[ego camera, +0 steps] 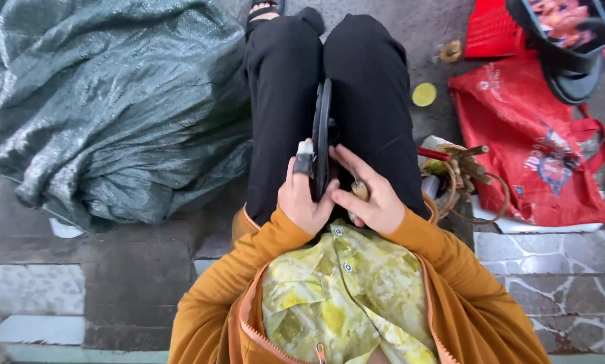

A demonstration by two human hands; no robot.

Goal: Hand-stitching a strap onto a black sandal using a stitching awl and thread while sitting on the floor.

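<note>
In the head view, a person in black trousers and an orange zip jacket over a yellow patterned shirt is sitting and looking down at the lap. A black flat sandal (323,128) is standing on edge between the thighs, its sole running away from the body toward the knees. The left hand (305,195) is gripping the near end of the sandal from the left side, fingers curled around it, and the thumb is pressing a small dark tube with a pale tip (304,158) against the sole's edge. The right hand (368,195) is resting against the sandal's right side, its fingers partly spread, fingertips touching the sole; something small and tan is sitting under the fingers, too hidden to make out.

To the left of the legs a large grey-green tarpaulin (114,101) is lying crumpled on the ground. To the right, just beside the thigh, a cluttered container of tools (461,172) is standing, with a red-handled tool poking out. Beyond it a red shopping bag (531,148) is lying flat on the stone paving, and a small yellow round lid (424,94) is lying near the knee. At the top right a dark sandal (572,74) is lying, partly covered by a picture card
</note>
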